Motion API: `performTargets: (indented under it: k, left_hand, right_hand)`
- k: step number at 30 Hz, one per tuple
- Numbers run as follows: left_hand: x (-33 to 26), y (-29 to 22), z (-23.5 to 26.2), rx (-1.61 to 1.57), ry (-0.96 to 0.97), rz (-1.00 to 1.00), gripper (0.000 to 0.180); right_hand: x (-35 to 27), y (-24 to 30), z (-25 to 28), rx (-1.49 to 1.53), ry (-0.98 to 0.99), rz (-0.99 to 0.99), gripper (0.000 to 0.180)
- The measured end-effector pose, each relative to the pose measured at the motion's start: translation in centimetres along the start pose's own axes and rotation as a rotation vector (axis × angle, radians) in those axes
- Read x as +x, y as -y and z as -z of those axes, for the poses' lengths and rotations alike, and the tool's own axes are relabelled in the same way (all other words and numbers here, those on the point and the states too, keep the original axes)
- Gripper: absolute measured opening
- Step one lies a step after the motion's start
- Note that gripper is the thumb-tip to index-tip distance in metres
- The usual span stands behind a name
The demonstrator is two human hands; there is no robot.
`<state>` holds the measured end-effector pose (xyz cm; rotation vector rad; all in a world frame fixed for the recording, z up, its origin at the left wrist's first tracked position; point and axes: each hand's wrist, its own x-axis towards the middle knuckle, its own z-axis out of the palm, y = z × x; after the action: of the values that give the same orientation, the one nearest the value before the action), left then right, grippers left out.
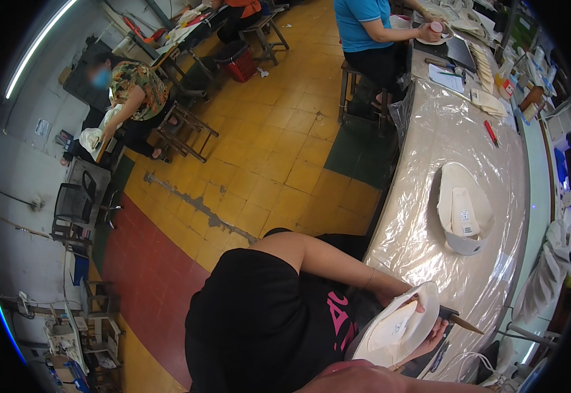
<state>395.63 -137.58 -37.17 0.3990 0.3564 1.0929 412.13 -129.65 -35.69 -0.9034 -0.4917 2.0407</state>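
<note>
Near the table's front edge, both hands hold a cream fabric piece (390, 327) that looks like a shoe upper, with a printed tongue-shaped part inside it. My left hand (415, 302) is at its far side, mostly hidden behind the rim, with fingertips curled over the inside. Curled fingers of my right hand (435, 337) grip the side nearest the table. A similar cream upper (463, 203) lies farther up the table with its opening and printed tongue facing up. Just beyond my right hand lies a tool with a brown pointed end (467, 324).
Shiny clear plastic covers the table (416, 216). A red pen-like tool (491, 133) lies farther along, with stacked cream pieces (481, 65) and a bottle (506, 86). A co-worker in blue (364, 29) sits at the far end. White cords (472, 360) lie near my right arm.
</note>
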Motion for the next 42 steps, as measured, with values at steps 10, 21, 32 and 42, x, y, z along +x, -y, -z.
performTargets:
  k: [10, 21, 32, 42]
  left_hand:
    - [0.1, 0.2, -0.1, 0.0, -0.048, 0.003, 0.052]
    - [-0.1, -0.4, 0.2, 0.189, -0.255, -0.032, 0.028]
    - [-0.2, -1.4, -0.7, 0.06, -0.286, 0.208, 0.035]
    - [-0.4, -1.4, -0.4, 0.114, -0.306, 0.18, 0.036]
  right_hand:
    - [0.6, -0.1, 0.9, 0.146, 0.099, -0.029, 0.03]
    - [0.5, -0.8, 0.1, 0.248, 0.297, 0.041, 0.009]
    - [0.7, -1.2, 0.6, 0.274, 0.257, 0.06, 0.009]
    - [0.5, -1.0, 0.4, 0.278, 0.269, 0.047, 0.009]
